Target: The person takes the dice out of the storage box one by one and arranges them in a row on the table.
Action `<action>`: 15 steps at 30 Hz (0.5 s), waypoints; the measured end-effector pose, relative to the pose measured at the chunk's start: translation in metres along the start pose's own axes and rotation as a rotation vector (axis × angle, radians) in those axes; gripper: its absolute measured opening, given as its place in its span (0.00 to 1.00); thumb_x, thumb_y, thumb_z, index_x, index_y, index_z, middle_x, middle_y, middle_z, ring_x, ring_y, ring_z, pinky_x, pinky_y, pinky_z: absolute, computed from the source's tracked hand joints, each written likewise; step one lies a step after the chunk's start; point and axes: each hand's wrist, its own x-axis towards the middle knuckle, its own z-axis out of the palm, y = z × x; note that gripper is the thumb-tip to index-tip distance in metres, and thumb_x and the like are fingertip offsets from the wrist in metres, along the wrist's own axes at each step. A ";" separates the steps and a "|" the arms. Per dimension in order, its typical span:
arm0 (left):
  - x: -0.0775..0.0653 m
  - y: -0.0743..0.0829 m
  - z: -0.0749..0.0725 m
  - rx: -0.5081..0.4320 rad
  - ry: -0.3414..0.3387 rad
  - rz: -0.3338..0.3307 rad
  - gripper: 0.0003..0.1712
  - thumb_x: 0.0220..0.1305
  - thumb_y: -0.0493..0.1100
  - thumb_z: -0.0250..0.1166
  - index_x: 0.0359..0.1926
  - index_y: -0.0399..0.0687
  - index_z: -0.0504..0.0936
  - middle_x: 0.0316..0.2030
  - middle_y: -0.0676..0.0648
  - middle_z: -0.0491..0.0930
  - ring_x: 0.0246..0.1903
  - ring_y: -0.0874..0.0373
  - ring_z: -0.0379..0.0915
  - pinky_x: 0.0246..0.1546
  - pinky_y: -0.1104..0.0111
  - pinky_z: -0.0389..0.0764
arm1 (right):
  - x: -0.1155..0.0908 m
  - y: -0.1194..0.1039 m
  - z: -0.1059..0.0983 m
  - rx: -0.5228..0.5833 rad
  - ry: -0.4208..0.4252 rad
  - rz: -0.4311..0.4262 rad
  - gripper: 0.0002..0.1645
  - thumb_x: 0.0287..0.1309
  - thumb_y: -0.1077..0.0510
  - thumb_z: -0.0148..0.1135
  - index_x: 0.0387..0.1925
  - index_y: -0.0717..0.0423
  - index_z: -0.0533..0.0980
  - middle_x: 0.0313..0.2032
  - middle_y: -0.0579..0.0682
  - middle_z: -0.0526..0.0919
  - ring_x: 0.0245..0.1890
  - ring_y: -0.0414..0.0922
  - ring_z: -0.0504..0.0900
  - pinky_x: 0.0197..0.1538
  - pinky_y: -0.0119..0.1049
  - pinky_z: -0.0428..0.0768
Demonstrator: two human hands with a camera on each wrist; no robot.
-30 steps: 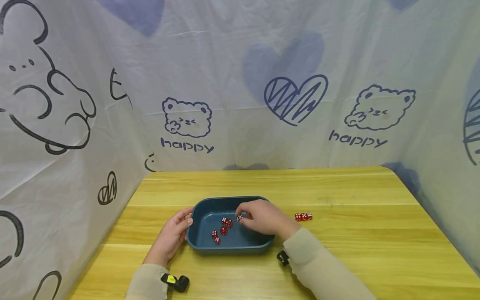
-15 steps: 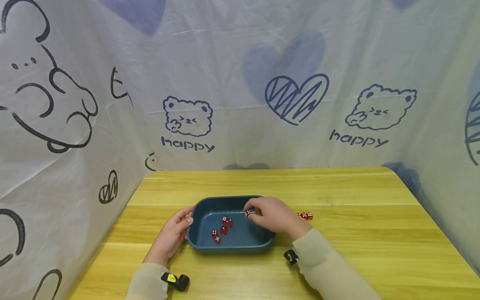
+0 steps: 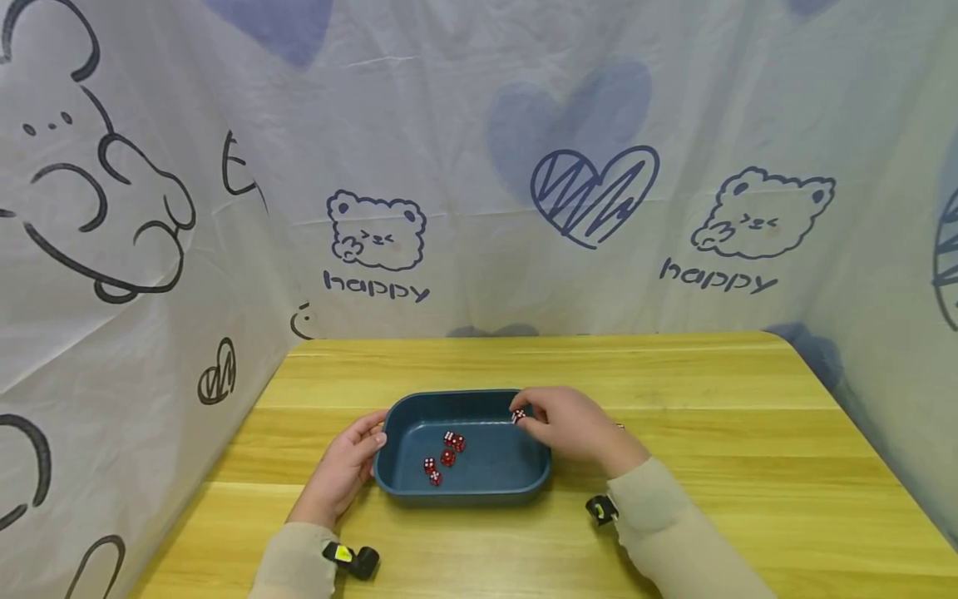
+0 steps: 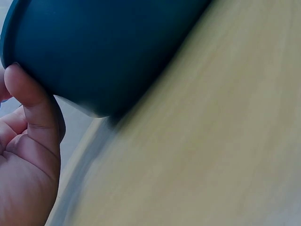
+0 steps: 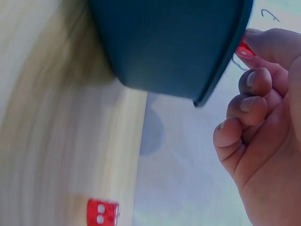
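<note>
Two hands, one tray, at a wooden table (image 3: 711, 499). The left hand (image 3: 344, 466) grips the left end of the single blue tray (image 3: 494, 466), thumb at the rim. The right hand (image 3: 576, 424) pinches one red die (image 3: 519, 415) near the rim at the right end. Five red dice (image 3: 447, 457) lie inside, toward the left. On the table to the right, I count at least one further die (image 5: 101, 213); the right hand hides most of that spot from the head view.
</note>
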 end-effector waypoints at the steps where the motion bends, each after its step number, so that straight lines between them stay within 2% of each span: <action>1: 0.000 0.000 0.000 0.000 -0.001 0.001 0.29 0.75 0.36 0.57 0.73 0.33 0.63 0.47 0.40 0.73 0.28 0.60 0.70 0.27 0.74 0.74 | -0.001 0.001 -0.002 0.008 0.005 0.000 0.11 0.68 0.49 0.64 0.50 0.40 0.82 0.20 0.40 0.71 0.19 0.38 0.68 0.26 0.35 0.69; 9: 0.002 -0.001 -0.001 -0.006 -0.002 0.005 0.29 0.75 0.36 0.57 0.73 0.34 0.63 0.46 0.41 0.73 0.28 0.60 0.70 0.27 0.74 0.73 | -0.009 0.017 -0.012 0.000 0.059 -0.017 0.10 0.68 0.51 0.65 0.49 0.43 0.82 0.21 0.40 0.70 0.20 0.38 0.68 0.28 0.35 0.69; 15: 0.003 -0.002 -0.001 0.004 0.002 -0.001 0.28 0.76 0.35 0.56 0.72 0.34 0.64 0.46 0.41 0.72 0.28 0.60 0.69 0.27 0.74 0.73 | -0.016 0.028 -0.017 0.010 0.075 0.000 0.11 0.68 0.52 0.65 0.50 0.46 0.83 0.21 0.41 0.70 0.20 0.39 0.67 0.27 0.36 0.69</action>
